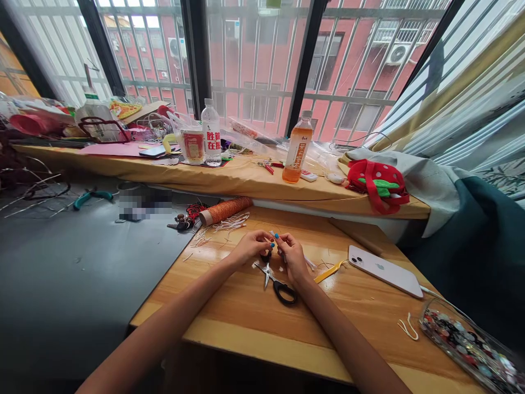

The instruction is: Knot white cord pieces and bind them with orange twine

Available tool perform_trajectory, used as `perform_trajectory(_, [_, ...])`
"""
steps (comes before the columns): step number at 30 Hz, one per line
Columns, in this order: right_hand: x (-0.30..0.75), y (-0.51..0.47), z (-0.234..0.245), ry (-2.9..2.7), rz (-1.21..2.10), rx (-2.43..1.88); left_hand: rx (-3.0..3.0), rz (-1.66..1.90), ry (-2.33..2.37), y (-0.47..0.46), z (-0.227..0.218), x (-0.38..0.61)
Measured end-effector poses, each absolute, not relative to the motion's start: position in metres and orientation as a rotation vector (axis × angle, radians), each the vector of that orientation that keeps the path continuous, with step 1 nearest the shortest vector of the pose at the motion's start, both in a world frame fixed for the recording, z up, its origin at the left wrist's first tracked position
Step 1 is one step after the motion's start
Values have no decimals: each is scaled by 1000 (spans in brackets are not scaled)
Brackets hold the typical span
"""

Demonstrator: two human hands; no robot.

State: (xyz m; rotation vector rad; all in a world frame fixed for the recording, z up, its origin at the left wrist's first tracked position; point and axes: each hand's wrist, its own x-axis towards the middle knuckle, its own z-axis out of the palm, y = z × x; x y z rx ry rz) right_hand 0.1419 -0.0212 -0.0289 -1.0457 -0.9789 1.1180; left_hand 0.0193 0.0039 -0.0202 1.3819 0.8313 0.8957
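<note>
wood table (246, 323) w/ scissors (283, 290), phone (385, 271), thread spool (225, 210); barred window (254, 54) behind.

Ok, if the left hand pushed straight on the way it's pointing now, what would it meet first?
Most likely the right hand. The left hand points across at it, and the two nearly meet just above the scissors, though the depth between them is hard to judge.

Left hand (249, 247) and right hand (292, 254) are held fingertips together just beyond the scissors (275, 280), with a thin pale strand (274, 235) pinched between them. Scissors are laid on the wooden table (246, 317). Phone (385, 271) is seen right of the scissors, orange thread spool (226, 210) beyond-left of them.
</note>
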Motion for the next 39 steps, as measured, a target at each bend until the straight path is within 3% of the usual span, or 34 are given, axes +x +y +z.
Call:
perform_trajectory(14, [139, -24, -28, -986, 1078, -1160, 1900, 1033, 1145, 0, -25, 19])
perform_trajectory(39, [141, -24, -27, -896, 1051, -1201, 1627, 1132, 909, 1, -21, 20])
